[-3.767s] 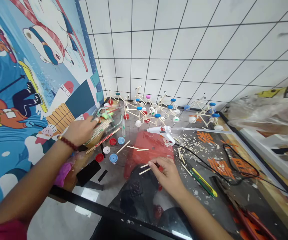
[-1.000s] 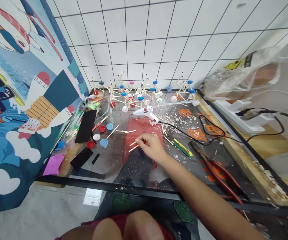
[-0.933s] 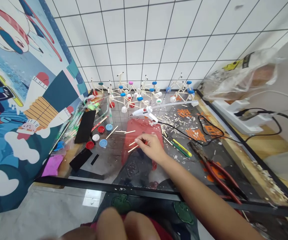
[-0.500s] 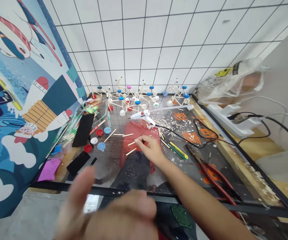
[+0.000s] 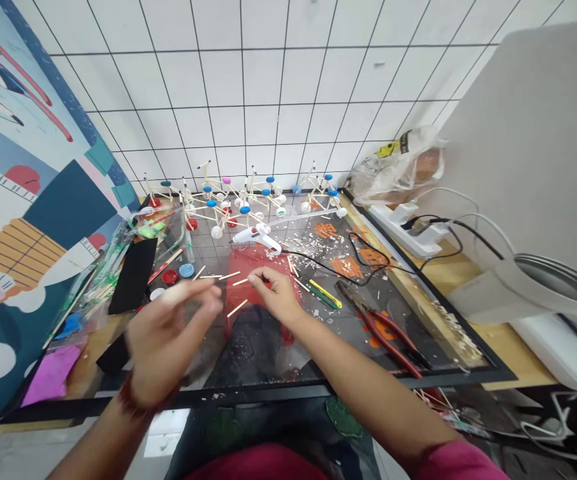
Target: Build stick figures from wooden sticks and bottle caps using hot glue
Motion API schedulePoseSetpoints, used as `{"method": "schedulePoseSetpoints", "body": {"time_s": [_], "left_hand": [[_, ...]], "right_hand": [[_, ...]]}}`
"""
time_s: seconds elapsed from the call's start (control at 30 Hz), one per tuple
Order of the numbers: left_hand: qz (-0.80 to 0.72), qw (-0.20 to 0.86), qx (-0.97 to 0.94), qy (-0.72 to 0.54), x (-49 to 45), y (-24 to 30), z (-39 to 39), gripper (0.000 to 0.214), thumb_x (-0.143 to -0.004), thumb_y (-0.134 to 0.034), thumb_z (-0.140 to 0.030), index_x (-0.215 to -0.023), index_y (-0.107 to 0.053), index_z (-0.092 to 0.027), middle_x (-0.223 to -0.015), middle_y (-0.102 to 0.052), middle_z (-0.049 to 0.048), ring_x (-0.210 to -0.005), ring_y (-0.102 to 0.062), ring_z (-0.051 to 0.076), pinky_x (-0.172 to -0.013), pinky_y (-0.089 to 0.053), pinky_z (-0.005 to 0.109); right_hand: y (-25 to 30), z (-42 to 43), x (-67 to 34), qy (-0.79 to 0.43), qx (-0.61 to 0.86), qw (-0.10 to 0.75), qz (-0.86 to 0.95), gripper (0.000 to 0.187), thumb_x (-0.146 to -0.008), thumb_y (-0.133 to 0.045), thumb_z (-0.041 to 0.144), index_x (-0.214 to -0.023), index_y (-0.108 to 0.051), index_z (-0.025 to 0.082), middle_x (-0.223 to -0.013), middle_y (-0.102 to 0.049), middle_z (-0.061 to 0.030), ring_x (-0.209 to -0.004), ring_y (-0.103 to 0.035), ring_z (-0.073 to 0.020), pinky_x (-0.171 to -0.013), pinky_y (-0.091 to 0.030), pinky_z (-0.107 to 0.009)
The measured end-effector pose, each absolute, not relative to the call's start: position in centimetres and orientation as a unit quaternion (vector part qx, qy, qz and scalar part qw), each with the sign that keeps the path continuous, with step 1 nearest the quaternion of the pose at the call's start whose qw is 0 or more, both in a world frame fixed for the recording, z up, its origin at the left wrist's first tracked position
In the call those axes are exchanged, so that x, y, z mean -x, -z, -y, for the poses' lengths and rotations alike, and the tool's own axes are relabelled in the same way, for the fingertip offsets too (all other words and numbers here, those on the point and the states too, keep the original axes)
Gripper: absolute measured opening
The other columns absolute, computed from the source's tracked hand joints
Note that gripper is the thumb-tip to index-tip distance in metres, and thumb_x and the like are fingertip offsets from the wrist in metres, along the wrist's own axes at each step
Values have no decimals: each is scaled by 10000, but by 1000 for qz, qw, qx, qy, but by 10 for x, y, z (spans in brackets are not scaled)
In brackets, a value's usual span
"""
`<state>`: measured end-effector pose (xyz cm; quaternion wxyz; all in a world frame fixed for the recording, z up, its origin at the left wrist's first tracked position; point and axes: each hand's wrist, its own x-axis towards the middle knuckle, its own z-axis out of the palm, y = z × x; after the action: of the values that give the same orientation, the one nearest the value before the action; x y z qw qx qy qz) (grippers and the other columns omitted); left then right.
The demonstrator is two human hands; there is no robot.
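My right hand [image 5: 274, 293] is closed in a pinch on a short wooden stick [image 5: 241, 282], above a red mat [image 5: 255, 257]. My left hand [image 5: 171, 330] hovers over the left part of the table, somewhat blurred, thumb and fingers apart with nothing seen between them. A loose wooden stick [image 5: 237, 308] lies between the hands, and several more lie beyond it. Close to the left hand are a red bottle cap [image 5: 169, 277] and a blue bottle cap [image 5: 187, 270]. Behind the mat rests a white glue gun [image 5: 255, 237].
Several stick-and-cap models [image 5: 245, 210] stand along the tiled wall. To the right lie a yellow-green craft knife [image 5: 325, 294], red-handled pliers [image 5: 385, 330], wood chips and a black cord. Black strips [image 5: 133, 275] and a pink packet [image 5: 53, 375] are at left; a power strip [image 5: 408, 230] sits far right.
My left hand has moved from close below the camera to over the table's left side. The view has turned right. My right hand still pinches a stick.
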<state>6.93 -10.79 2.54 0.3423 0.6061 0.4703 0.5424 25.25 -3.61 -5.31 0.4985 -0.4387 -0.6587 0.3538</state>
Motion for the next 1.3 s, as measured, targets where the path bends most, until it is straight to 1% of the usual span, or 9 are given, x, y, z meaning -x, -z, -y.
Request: {"method": "schedulePoseSetpoints", "body": {"time_s": [0.13, 0.3, 0.47, 0.83, 0.97, 1.07, 1.13, 1.2, 1.3], "left_hand": [[-518, 173, -720, -428, -72, -11, 63, 106, -832, -688, -307, -834, -751, -221, -849, -734, 45, -879, -665, 223, -876, -495, 369], [-492, 238, -767, -336, -86, 18, 41, 187, -898, -562, -249, -904, -741, -194, -876, -752, 64, -799, -684, 199, -753, -506, 312], [-497, 149, -809, -277, -75, 11, 44, 234, -917, -524, -231, -831, -740, -202, -832, -751, 73, -772, -685, 209, -703, -475, 305], [-563, 102, -813, -108, 32, -8, -6, 318, -737, -637, -228, -1036, -744, -235, -1127, -742, 82, -1109, -642, 292, -955, -474, 371], [-560, 124, -800, -177, 24, 0, 2, 307, -745, -591, -183, -1001, -755, -229, -1110, -738, 92, -1107, -632, 298, -990, -456, 408], [-558, 217, -723, -344, 2, 0, 17, 359, -740, -675, -236, -1093, -731, -216, -1174, -704, 94, -1132, -616, 291, -1016, -453, 422], [-519, 392, -607, -457, -19, 0, 28, 392, -750, -719, -278, -1134, -706, -200, -1156, -701, 88, -1028, -657, 246, -939, -509, 391], [-448, 588, -457, -496, -40, 2, 37, 412, -772, -733, -289, -1170, -685, -194, -1103, -719, 83, -996, -673, 217, -918, -528, 375], [-375, 716, -326, -490, -64, 5, 45, 333, -784, -748, -214, -1113, -712, -180, -1132, -722, 92, -994, -675, 182, -914, -529, 322]], "right_hand": [[54, 34, -253, -363, 429, 508, 652, 187, -884, -538, 338, -828, -659, 206, -786, -693, -17, -732, -609, -165, -711, -482, -277], [54, 33, -253, -363, 415, 520, 653, 149, -870, -574, 297, -880, -693, 209, -877, -735, -43, -791, -647, -182, -756, -505, -298], [55, 34, -253, -348, 431, 505, 661, 157, -869, -592, 314, -840, -700, 203, -822, -723, -38, -754, -634, -179, -736, -490, -295], [58, 31, -253, -353, 470, 488, 645, 198, -878, -585, 356, -807, -693, 206, -786, -719, -30, -739, -649, -189, -710, -497, -299], [60, 30, -253, -333, 470, 478, 664, 142, -859, -594, 299, -823, -702, 214, -791, -711, -31, -719, -626, -180, -701, -486, -300], [61, 30, -253, -324, 467, 472, 674, 114, -840, -606, 272, -819, -702, 214, -777, -691, -30, -709, -609, -175, -704, -479, -301], [60, 30, -253, -329, 465, 475, 671, 112, -843, -609, 278, -824, -700, 216, -777, -686, -28, -710, -607, -174, -705, -480, -299], [58, 31, -254, -338, 464, 485, 660, 135, -866, -603, 308, -825, -691, 215, -781, -684, -24, -719, -609, -174, -709, -483, -295], [54, 34, -255, -352, 464, 503, 639, 205, -907, -574, 362, -809, -666, 208, -765, -672, -15, -727, -607, -170, -711, -482, -286]]}}
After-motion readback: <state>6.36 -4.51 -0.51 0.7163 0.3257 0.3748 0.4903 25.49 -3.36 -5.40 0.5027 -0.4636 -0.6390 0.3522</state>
